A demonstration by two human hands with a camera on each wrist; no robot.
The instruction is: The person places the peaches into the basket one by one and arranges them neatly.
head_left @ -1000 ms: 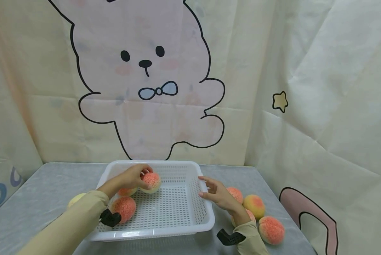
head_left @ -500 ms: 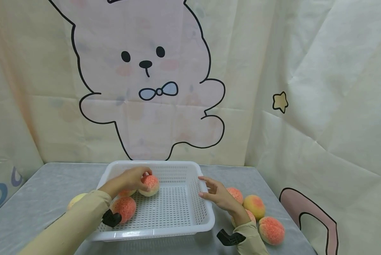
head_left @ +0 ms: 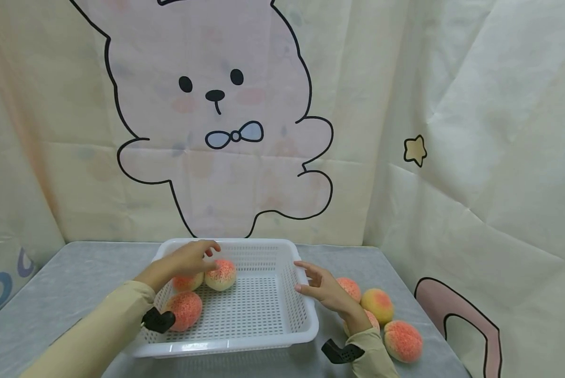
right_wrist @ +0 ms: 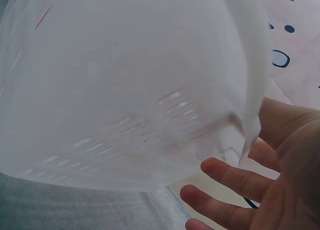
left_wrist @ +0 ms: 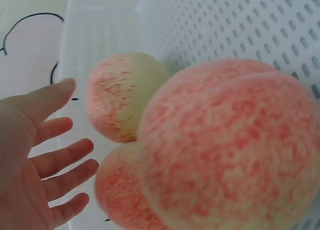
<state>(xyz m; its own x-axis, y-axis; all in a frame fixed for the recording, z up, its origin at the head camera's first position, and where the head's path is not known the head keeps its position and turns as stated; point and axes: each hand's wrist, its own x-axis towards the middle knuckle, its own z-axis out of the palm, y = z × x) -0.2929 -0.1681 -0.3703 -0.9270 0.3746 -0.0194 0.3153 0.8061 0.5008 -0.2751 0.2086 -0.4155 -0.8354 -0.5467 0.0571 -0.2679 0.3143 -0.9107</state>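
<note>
A white perforated plastic basket (head_left: pixel 259 344) stands on the table with three fuzzy pink-and-cream peaches in its left part: a back peach (head_left: pixel 222 278), a second peach (head_left: pixel 187 284) partly covered by the hand, and a near peach (head_left: pixel 184 311). My left hand (head_left: pixel 188 261) is over the basket's left side. In the left wrist view its fingers (left_wrist: pixel 67 182) are spread, apart from the peaches, and hold nothing. At the right side my right hand (head_left: pixel 327 289) holds the basket's rim, thumb and fingers on either side of it; the rim hides part of the hand in the right wrist view.
Right of the basket lie several peaches, among them a yellow peach (head_left: pixel 377 306) and a red peach (head_left: pixel 403 342) near the table's right edge. The right forearm partly covers one. A grey cloth covers the table (head_left: pixel 93 262); a printed bear curtain (head_left: pixel 226 184) hangs behind.
My left hand has let go of the back peach and drawn slightly up and left; the peach stays in the basket. The peach by the left sleeve is now hidden. The right hand keeps still.
</note>
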